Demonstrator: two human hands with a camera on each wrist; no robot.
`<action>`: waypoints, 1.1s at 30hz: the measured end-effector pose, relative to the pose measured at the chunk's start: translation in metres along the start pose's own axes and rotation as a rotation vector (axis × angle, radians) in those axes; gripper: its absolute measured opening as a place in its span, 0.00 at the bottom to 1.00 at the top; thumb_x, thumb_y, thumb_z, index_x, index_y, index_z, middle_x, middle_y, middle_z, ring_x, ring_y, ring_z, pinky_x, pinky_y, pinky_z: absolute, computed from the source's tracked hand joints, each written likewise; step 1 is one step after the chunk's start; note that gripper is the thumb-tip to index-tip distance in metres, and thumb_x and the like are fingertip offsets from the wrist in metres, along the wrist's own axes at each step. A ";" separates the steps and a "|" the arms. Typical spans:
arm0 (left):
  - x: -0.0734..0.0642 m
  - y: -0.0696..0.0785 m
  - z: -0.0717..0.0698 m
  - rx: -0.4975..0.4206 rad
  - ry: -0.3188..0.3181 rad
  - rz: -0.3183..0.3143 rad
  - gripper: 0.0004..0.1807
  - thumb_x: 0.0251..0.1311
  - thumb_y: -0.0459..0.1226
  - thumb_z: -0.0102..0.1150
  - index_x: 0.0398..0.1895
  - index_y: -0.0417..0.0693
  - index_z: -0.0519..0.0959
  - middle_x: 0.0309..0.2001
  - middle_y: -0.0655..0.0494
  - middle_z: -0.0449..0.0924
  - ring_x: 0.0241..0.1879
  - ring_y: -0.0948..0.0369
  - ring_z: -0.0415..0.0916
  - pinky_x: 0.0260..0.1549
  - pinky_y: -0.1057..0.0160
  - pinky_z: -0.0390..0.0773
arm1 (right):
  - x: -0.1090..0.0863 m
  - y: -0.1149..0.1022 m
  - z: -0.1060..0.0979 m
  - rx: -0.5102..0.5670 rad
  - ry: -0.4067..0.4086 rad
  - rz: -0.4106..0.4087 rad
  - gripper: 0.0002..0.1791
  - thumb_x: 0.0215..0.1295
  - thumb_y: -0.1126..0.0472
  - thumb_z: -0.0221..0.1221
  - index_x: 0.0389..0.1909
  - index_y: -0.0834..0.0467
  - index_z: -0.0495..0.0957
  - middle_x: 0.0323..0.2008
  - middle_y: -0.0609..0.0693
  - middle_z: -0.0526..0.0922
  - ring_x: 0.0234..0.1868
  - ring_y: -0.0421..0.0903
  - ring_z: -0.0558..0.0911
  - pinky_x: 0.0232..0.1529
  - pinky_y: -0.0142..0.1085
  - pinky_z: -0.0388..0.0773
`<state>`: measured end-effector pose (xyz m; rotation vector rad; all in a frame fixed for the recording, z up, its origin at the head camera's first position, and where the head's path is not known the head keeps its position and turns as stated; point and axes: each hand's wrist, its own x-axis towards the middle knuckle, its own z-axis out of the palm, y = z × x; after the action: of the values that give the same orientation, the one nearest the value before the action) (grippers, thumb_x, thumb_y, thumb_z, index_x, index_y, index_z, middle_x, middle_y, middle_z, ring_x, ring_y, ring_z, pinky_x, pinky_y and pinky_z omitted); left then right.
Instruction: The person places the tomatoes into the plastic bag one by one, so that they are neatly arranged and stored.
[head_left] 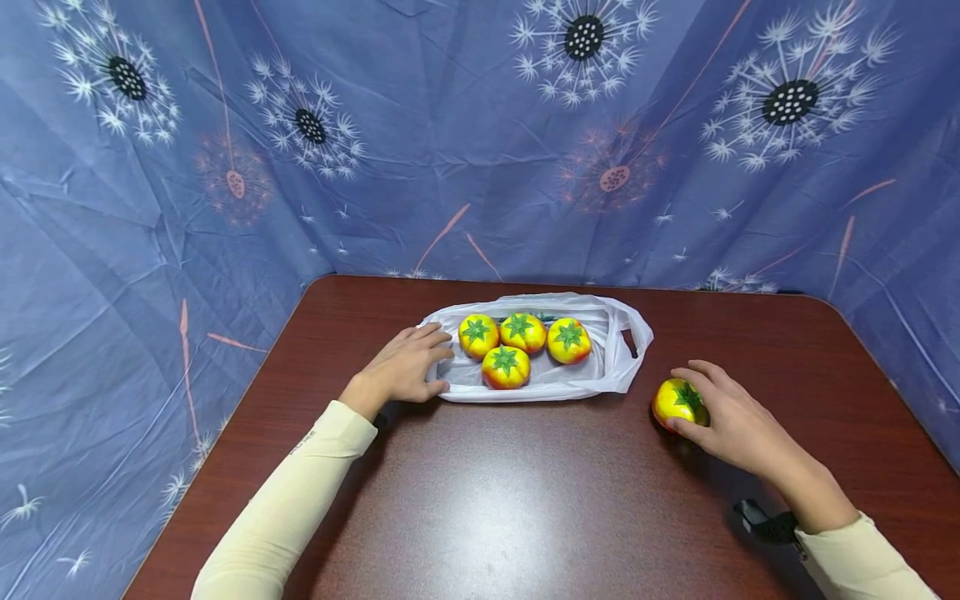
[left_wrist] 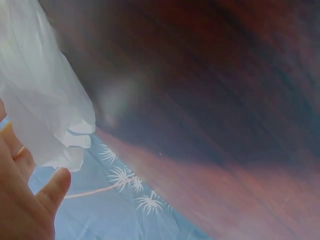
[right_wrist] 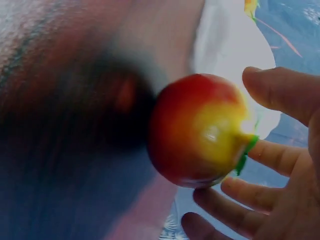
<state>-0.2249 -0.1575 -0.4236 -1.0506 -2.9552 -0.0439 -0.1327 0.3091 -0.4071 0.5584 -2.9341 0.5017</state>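
A white plastic bag (head_left: pixel 555 390) lies spread on the table, with several yellow-red toy tomatoes (head_left: pixel 506 367) on it, each topped by a green star-shaped leaf. At the bag's left end rests my left hand (head_left: pixel 408 364), fingers spread over its edge. The left wrist view shows the thumb (left_wrist: pixel 56 187) by the folded white plastic (left_wrist: pixel 45 90). Right of the bag, my right hand (head_left: pixel 731 417) is around another tomato (head_left: pixel 672 402) on the table. In the right wrist view the thumb stands apart from this tomato (right_wrist: pixel 200 132), while the other fingers are close to its side.
The brown table (head_left: pixel 480 492) has a glossy patch of light at its front middle. A blue cloth (head_left: pixel 465 142) with dandelion prints hangs behind and beside the table. The bag's handle loop (head_left: pixel 637 337) points toward the right hand. A dark strap (head_left: pixel 765 523) is on the right wrist.
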 end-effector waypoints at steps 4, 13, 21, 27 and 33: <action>0.000 0.000 0.000 0.001 -0.005 -0.004 0.28 0.55 0.53 0.62 0.58 0.53 0.80 0.68 0.51 0.72 0.75 0.49 0.59 0.72 0.44 0.61 | -0.001 0.002 0.004 -0.003 -0.049 0.021 0.36 0.53 0.56 0.70 0.63 0.63 0.71 0.63 0.68 0.69 0.55 0.66 0.76 0.48 0.61 0.76; -0.001 0.000 0.000 -0.001 -0.002 -0.004 0.28 0.55 0.53 0.62 0.57 0.53 0.80 0.68 0.51 0.72 0.75 0.49 0.60 0.71 0.44 0.62 | -0.004 0.003 0.007 0.009 -0.090 0.060 0.38 0.56 0.55 0.69 0.67 0.60 0.68 0.62 0.65 0.71 0.54 0.62 0.77 0.48 0.59 0.76; 0.000 0.000 0.000 -0.003 -0.010 -0.008 0.28 0.55 0.53 0.62 0.58 0.53 0.80 0.69 0.51 0.72 0.75 0.49 0.59 0.71 0.44 0.61 | -0.004 0.004 0.008 0.008 -0.076 0.062 0.39 0.54 0.55 0.70 0.67 0.59 0.68 0.62 0.64 0.71 0.53 0.63 0.78 0.46 0.59 0.76; 0.001 0.001 -0.001 -0.006 -0.015 -0.009 0.28 0.56 0.54 0.62 0.58 0.53 0.80 0.69 0.51 0.71 0.75 0.49 0.59 0.71 0.44 0.61 | -0.005 0.005 0.008 0.002 -0.064 0.070 0.39 0.54 0.54 0.71 0.66 0.59 0.68 0.61 0.65 0.72 0.52 0.63 0.79 0.43 0.58 0.77; 0.000 0.000 -0.001 -0.006 -0.006 -0.008 0.28 0.55 0.54 0.62 0.58 0.53 0.80 0.68 0.51 0.72 0.75 0.49 0.59 0.71 0.43 0.62 | -0.006 0.006 0.005 0.008 -0.052 0.070 0.39 0.54 0.53 0.71 0.66 0.59 0.69 0.61 0.64 0.73 0.52 0.63 0.78 0.44 0.59 0.77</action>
<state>-0.2249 -0.1568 -0.4223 -1.0414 -2.9670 -0.0500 -0.1302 0.3150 -0.4146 0.4777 -3.0110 0.5144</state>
